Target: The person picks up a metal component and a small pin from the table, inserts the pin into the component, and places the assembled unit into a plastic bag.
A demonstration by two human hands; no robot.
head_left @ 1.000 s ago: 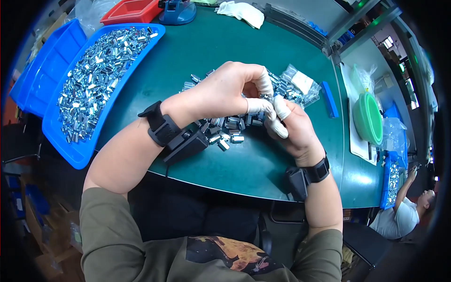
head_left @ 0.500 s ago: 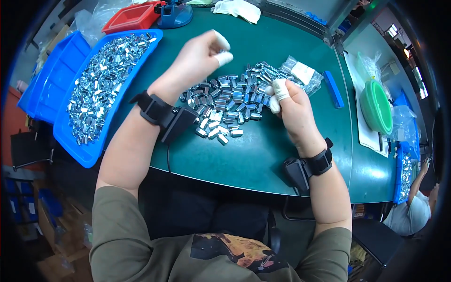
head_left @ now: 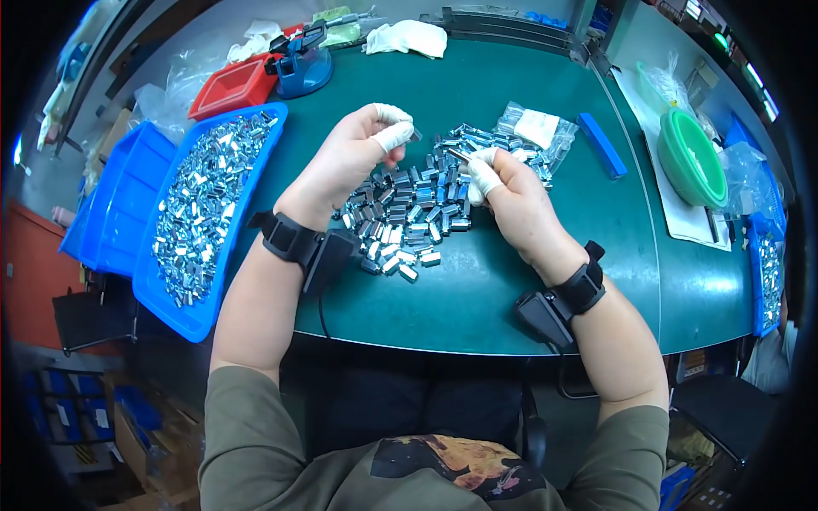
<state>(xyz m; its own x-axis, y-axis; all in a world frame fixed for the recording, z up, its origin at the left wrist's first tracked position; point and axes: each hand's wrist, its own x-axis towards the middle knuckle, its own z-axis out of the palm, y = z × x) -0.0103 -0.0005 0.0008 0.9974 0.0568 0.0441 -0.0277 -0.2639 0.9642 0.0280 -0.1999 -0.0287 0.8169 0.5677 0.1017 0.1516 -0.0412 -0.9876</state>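
Note:
A heap of small shiny metal clips (head_left: 409, 204) lies on the green table (head_left: 477, 281) between my hands. My left hand (head_left: 354, 153), with white tape on its fingertips, hovers over the heap's left side and pinches one small metal clip (head_left: 415, 134). My right hand (head_left: 511, 196), also taped, holds a thin metal piece (head_left: 457, 156) at the heap's right edge. Both wrists wear black straps with small black units.
A blue tray (head_left: 209, 200) full of metal clips lies at the left, beside another blue bin (head_left: 119, 204). A red tray (head_left: 232, 85), a blue stand (head_left: 302, 64), a white cloth (head_left: 407, 38), a plastic bag of clips (head_left: 537, 132), a blue bar (head_left: 601, 145) and a green bowl (head_left: 692, 157) ring the table.
My hands were joined over the heap, then drew apart. The left hand swung out toward the blue tray and has come back to the heap with a clip.

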